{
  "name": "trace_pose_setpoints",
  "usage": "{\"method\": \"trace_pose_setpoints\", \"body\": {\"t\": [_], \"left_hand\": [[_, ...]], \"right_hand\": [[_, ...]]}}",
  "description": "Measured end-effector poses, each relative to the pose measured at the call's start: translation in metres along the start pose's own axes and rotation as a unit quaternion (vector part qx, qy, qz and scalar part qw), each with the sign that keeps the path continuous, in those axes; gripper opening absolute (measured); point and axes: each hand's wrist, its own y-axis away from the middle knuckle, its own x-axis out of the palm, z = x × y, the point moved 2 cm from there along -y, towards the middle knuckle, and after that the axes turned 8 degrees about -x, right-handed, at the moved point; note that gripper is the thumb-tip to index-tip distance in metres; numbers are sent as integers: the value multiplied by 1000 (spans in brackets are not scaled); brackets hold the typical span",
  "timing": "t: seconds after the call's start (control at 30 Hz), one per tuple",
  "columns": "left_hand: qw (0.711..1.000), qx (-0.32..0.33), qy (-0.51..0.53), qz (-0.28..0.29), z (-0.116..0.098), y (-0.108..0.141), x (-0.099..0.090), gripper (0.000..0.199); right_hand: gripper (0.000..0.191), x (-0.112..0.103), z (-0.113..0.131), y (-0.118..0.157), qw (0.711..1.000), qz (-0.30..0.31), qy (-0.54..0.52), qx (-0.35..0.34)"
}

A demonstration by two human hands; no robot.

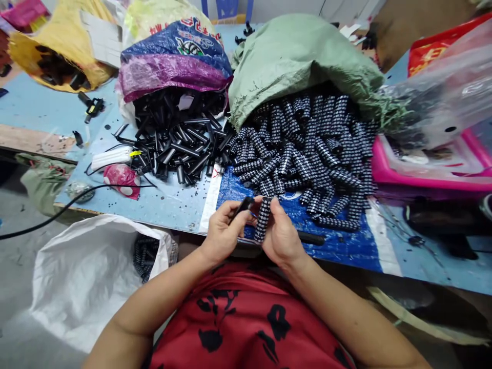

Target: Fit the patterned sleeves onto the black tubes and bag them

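Observation:
In my left hand (226, 225) is a short smooth black tube (243, 207), pinched between thumb and fingers. My right hand (282, 233) grips a black tube with a silver checked pattern (263, 220), held nearly upright. The two pieces are close together above the front edge of the table. Beyond my left hand lies a heap of smooth black tubes (184, 148), spilling from a blue and purple bag (172, 61). A pile of the checked tubes (303, 154) comes out of a green woven sack (303, 56) beyond my right hand.
A white sack (84, 277) hangs open below the table's edge at left, patterned tubes inside. A pink tray (430, 177) stands at right beside clear plastic. A black rod (311, 238) lies by my right hand. A yellow bag (61, 41) sits back left; a black cable (77, 197) crosses the left.

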Motion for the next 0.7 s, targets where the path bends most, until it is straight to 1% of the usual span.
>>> {"method": "trace_pose_setpoints", "body": {"t": [0.07,0.1,0.17,0.2,0.23,0.27,0.3,0.33,0.37,0.4,0.43,0.5,0.6,0.63,0.7], "left_hand": [[998,38,-44,-9,2,1,8,32],[997,45,-59,-8,3,1,9,32],[998,29,-62,-1,2,3,8,30],[999,9,-49,2,1,4,6,30],[999,-13,-32,4,0,5,2,32],[999,-31,-16,6,-1,6,-1,34],[999,-44,-5,9,-2,8,-4,35],[999,-52,-1,13,-3,9,-7,36],[998,-54,-3,15,-4,10,-8,37],[998,-53,-9,17,-4,10,-9,38],[998,-53,-14,16,-4,10,-9,40],[998,-57,-13,3,-3,10,-7,46],[998,-45,-20,-36,-2,10,-4,56],[998,-34,-25,-46,-3,11,-2,56],[999,-22,-17,-44,-5,12,1,50]], "right_hand": [[50,2,-4,-1,999,14,27,-27],[52,1,-5,-1,997,34,54,-41],[59,-6,-2,-1,982,95,130,-101],[66,-11,2,-1,963,134,180,-148],[79,-17,7,-1,933,173,237,-206],[97,-23,12,1,891,212,296,-271],[112,-27,16,2,841,246,353,-329],[119,-31,20,3,790,275,398,-377],[119,-34,23,4,747,297,429,-412],[114,-35,25,5,717,309,445,-439],[109,-36,28,5,700,311,452,-458],[105,-34,30,7,688,295,460,-478],[110,-29,31,11,671,268,478,-499],[109,-28,31,13,662,262,483,-510],[106,-27,31,17,642,247,496,-529]]}}
